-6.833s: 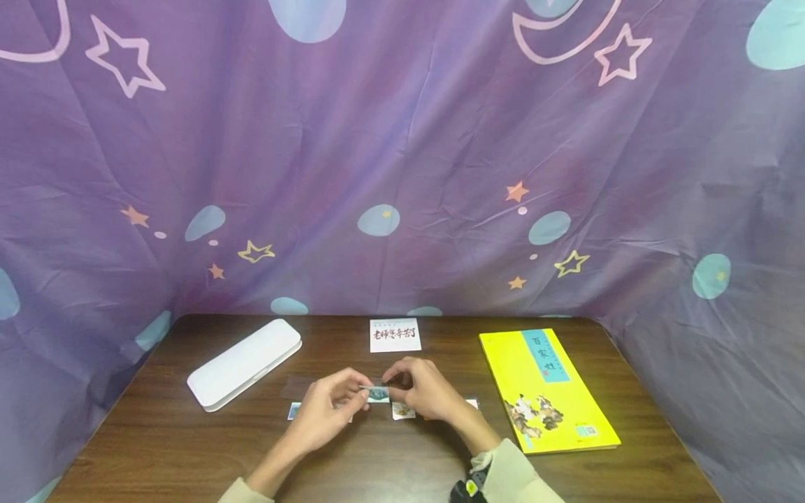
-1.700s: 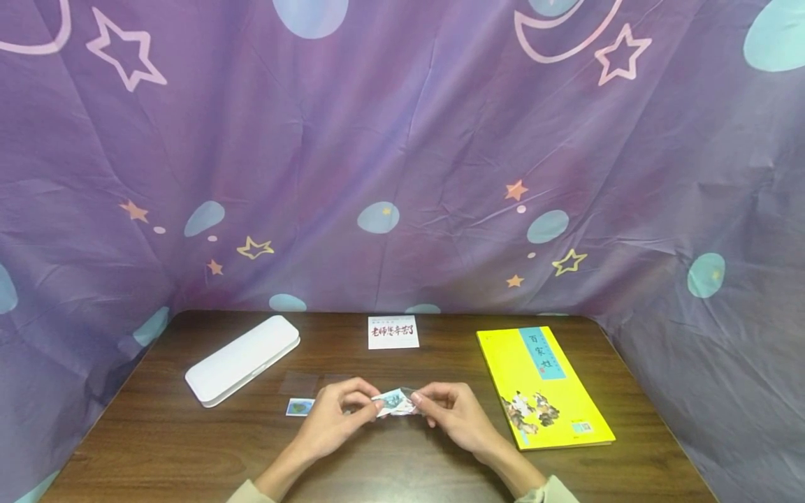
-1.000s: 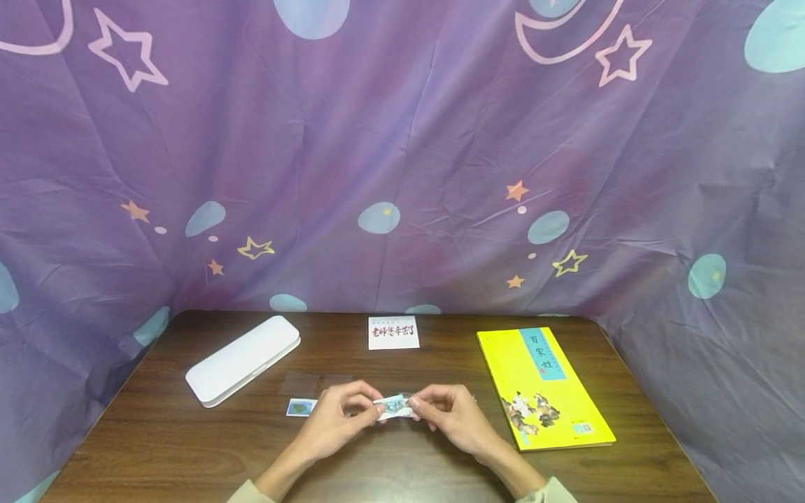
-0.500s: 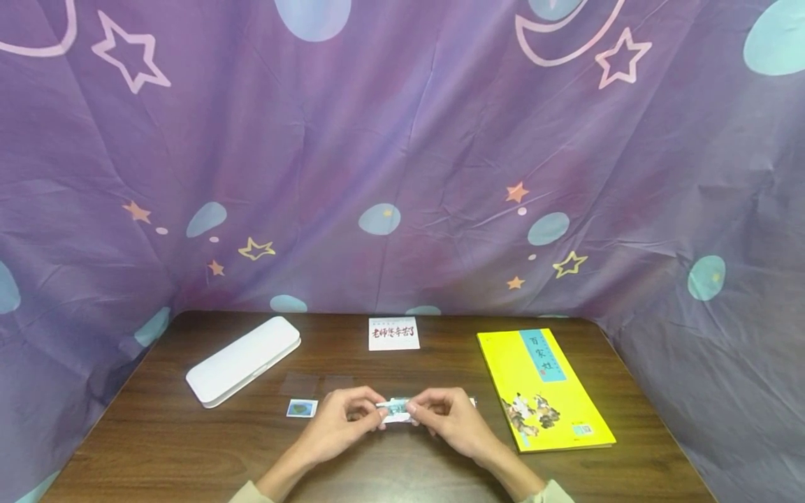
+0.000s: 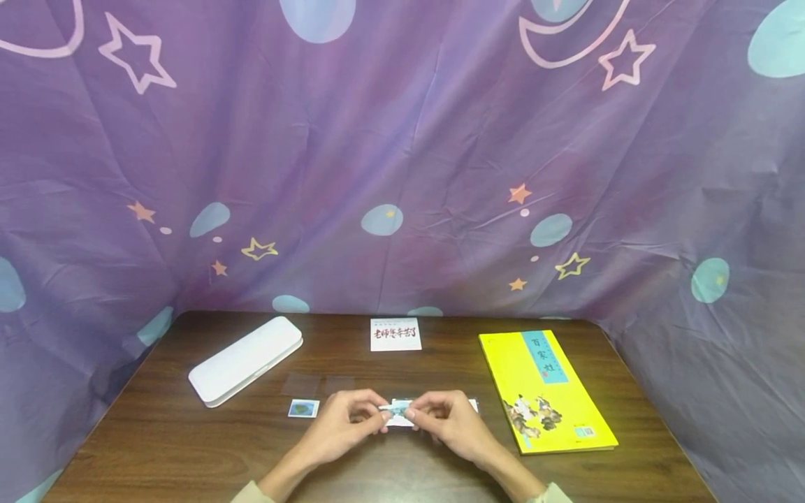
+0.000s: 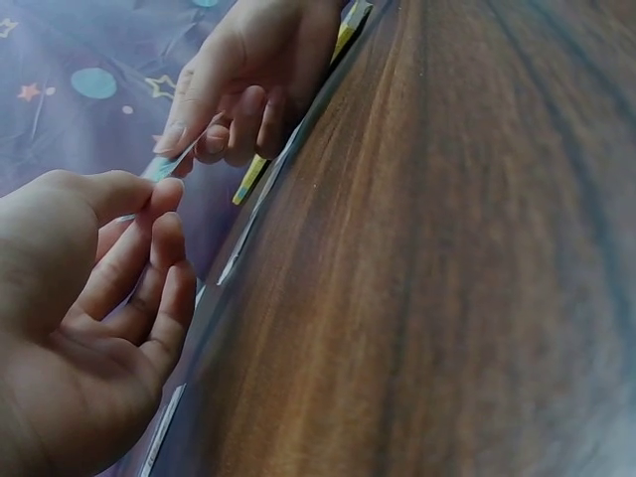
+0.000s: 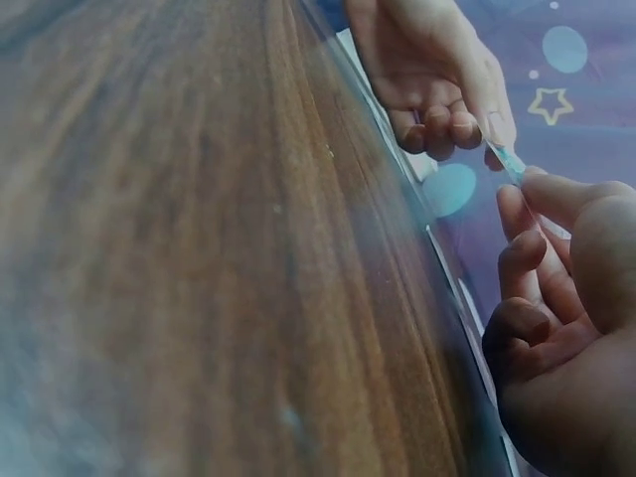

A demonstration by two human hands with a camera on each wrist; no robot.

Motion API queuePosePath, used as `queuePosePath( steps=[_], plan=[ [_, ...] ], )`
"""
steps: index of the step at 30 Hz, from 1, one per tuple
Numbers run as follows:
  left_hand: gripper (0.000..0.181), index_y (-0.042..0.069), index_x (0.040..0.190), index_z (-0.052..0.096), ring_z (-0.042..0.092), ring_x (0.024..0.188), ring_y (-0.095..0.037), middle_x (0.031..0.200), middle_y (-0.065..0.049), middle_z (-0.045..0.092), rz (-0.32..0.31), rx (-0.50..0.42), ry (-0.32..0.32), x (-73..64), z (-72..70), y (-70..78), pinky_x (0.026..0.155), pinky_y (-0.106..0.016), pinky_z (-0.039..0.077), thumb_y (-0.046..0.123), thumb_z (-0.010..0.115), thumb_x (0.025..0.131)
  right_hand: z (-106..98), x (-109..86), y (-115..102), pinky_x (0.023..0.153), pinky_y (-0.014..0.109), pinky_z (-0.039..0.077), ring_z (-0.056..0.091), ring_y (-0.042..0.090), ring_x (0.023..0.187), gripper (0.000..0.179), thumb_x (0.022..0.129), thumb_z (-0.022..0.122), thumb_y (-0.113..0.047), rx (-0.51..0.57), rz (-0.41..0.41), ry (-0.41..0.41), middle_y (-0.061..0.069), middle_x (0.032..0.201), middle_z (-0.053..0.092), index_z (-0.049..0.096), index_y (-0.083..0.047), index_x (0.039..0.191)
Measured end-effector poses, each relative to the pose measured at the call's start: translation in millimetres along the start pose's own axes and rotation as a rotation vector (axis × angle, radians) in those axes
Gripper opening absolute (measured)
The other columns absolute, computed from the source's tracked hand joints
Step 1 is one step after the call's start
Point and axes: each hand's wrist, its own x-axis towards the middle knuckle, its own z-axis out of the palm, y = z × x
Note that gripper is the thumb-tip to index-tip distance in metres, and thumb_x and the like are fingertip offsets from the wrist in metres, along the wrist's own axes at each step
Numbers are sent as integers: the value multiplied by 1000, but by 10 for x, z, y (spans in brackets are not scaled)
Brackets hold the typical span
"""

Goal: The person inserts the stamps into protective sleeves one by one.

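Note:
Between my hands, low over the table's middle, is a small blue-green stamp [image 5: 397, 407]. My left hand [image 5: 342, 425] pinches its left end between thumb and index finger. The right end is pinched the same way by my right hand [image 5: 455, 425]. Seen from the left wrist, the stamp [image 6: 162, 170] is a thin slip held edge-on, its ends hidden by fingertips. The right wrist view shows the stamp [image 7: 510, 161] tilted between both thumbs. Another stamp [image 5: 303, 408], blue with a green patch and white border, lies left of my left hand.
Faint clear sleeves [image 5: 300, 385] lie behind the left hand. A white case [image 5: 245, 360] stands back left, a white card with red writing [image 5: 395, 334] at the back middle, and a yellow book [image 5: 547, 395] at right. White paper edges [image 5: 473, 404] show beside the right hand.
Both hands have drawn slightly nearer the body, still pinching the stamp, which earlier stood more tilted with clear plastic by the right fingers. The left-hand stamp on the table is now fully uncovered.

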Motion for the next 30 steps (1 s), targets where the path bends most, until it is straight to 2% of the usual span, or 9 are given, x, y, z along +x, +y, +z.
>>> queuePosePath(
  steps=[4,11,16,24,30],
  plan=[
    [15,17,113,77,77,75,-17,86,3,82,2,13,-18,0,-11,8,65,-22,58,28,76,102,-23,1,-12,46,17,45,52,2,52,13,100,79,-26,-26,-14,-16,21,82,77,81,-13,102],
    [18,13,114,77,74,72,-15,87,-2,82,11,-19,-49,5,-39,5,62,-20,56,27,76,102,-49,4,-30,45,17,46,53,3,53,12,100,80,-27,-47,-31,-37,19,80,77,82,-16,99],
    [17,17,114,77,74,74,-12,87,3,81,2,6,-75,0,-20,-13,62,-19,54,30,75,103,-19,7,-31,46,16,46,54,-1,53,11,100,79,-24,-59,-59,-53,19,79,77,81,-13,98],
    [19,6,110,76,77,76,-19,86,-8,81,54,-55,-23,3,-17,-10,71,-23,61,24,72,106,-50,18,-38,44,17,46,54,4,52,12,100,80,-25,-26,-31,-5,22,82,76,81,-12,100],
    [17,6,106,76,78,77,-22,86,-8,81,52,-65,-13,-3,4,-15,71,-23,62,23,72,106,-41,9,-49,45,18,47,54,5,53,13,101,78,-25,-9,-23,-9,23,85,76,80,-12,103]
  ],
)
